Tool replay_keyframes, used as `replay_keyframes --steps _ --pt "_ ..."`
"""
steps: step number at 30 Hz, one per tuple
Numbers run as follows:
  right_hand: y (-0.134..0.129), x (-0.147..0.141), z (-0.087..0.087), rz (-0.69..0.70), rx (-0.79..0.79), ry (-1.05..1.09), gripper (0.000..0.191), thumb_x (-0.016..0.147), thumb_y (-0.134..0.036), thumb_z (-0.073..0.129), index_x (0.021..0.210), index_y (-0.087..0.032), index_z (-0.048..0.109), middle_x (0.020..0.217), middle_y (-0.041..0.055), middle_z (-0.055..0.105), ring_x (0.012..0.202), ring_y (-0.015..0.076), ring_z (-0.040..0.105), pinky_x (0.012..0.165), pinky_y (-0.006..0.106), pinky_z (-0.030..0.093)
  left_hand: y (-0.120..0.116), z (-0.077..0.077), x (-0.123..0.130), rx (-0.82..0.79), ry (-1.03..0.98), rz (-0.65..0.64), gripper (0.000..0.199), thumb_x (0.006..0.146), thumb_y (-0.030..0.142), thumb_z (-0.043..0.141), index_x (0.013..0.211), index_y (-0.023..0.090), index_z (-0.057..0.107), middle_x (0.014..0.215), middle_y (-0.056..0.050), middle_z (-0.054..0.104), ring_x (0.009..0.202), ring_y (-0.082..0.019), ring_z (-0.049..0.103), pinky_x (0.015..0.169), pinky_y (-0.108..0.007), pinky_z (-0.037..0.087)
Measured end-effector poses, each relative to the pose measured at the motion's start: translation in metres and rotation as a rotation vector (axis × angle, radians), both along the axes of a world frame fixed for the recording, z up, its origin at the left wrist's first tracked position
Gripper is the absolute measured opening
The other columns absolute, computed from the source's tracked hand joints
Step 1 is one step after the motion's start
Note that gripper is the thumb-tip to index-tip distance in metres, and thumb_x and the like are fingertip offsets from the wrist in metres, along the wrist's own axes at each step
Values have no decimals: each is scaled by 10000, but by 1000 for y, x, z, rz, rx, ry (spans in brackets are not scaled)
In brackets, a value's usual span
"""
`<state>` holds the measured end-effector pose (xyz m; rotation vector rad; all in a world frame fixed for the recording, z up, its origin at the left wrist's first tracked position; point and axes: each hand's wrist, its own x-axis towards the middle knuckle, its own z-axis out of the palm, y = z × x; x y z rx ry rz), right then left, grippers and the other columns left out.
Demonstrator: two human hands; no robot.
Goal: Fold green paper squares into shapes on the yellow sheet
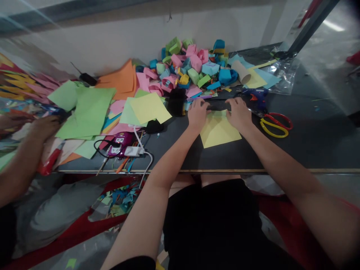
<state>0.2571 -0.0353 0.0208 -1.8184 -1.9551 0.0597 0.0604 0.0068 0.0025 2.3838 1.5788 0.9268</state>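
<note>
A yellow sheet (220, 132) lies on the dark table in front of me, its far edge raised or folded between my hands. My left hand (198, 112) is at the sheet's far left corner, fingers bent and pressed on the paper. Across from it, my right hand (238, 112) grips the far right corner with curled fingers. Just right of that hand rest scissors (277, 124) with red and yellow handles, and a blue glue gun (257, 98) lies behind them.
Folded paper pieces (194, 63) are heaped against the wall. Coloured sheets (92, 108), a purple power strip (120, 144) with a white cable and a red-handled tool (51, 161) lie to the left. A co-worker's arm (26, 153) reaches in at far left.
</note>
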Motion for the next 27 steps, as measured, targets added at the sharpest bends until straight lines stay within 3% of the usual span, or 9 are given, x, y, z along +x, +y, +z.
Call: replay_keyframes --steps 2,4,8,12,15,17,20,24,27 --pt "-3 -3 4 57 66 -33 410 953 -208 501 1340 -228 635 1380 186 587 1239 394 566 925 522 534 -8 5 2 -6 126 -124 286 995 132 486 1050 167 765 1286 -169 717 1272 -323 639 1103 -479 491" --pt "-4 -4 6 107 86 -65 415 956 -172 454 1305 -244 667 1391 165 599 1243 374 567 952 513 529 -18 9 -1 -107 259 -220 373 984 83 426 1159 114 755 1289 -187 736 1248 -297 678 1110 -456 507" --pt "0 -2 2 174 99 -86 425 950 -118 402 1217 -211 720 1446 158 618 1274 363 575 990 528 517 -43 13 -19 -170 347 -324 521 1046 270 437 1520 72 525 1609 -193 507 1509 -307 487 1263 -459 381" --pt "-1 -3 0 246 110 -93 455 983 -112 359 1223 -184 739 1529 154 590 1394 355 534 1080 550 475 -61 12 -28 -218 404 -277 717 1047 570 441 1623 145 400 1715 -183 325 1594 -376 329 1302 -531 292" --pt "-5 -12 -2 393 65 -111 472 1021 -163 346 1306 -170 723 1581 142 558 1475 330 488 1173 540 426 -67 13 -23 -246 413 -239 764 1043 643 374 1632 156 385 1721 -185 312 1603 -377 309 1309 -546 261" --pt "-8 -18 -5 525 -41 -113 503 1030 -202 353 1435 -169 650 1605 128 540 1494 302 485 1213 517 414 -70 15 -19 -265 418 -212 790 1045 647 344 1634 121 368 1721 -198 306 1610 -372 293 1316 -542 246" --pt "-9 -17 -13 654 -169 -109 607 1038 -286 362 1637 -201 412 1691 89 419 1550 287 423 1262 521 375 -74 18 -15 -288 432 -181 841 1041 649 336 1643 62 320 1728 -220 273 1625 -361 257 1329 -513 219" --pt "-11 11 -19 657 -230 -156 668 1040 -414 372 1673 -204 339 1733 77 312 1587 320 350 1292 540 331 -76 21 -14 -330 443 -145 942 1014 697 354 1650 8 265 1739 -248 200 1635 -370 220 1340 -487 196" --pt "-18 35 -16 593 -259 -187 681 1048 -468 339 1677 -206 326 1726 83 332 1582 318 361 1275 544 355 -75 23 -13 -355 448 -112 1005 992 719 384 1653 -21 222 1738 -257 189 1636 -377 211 1342 -480 195"
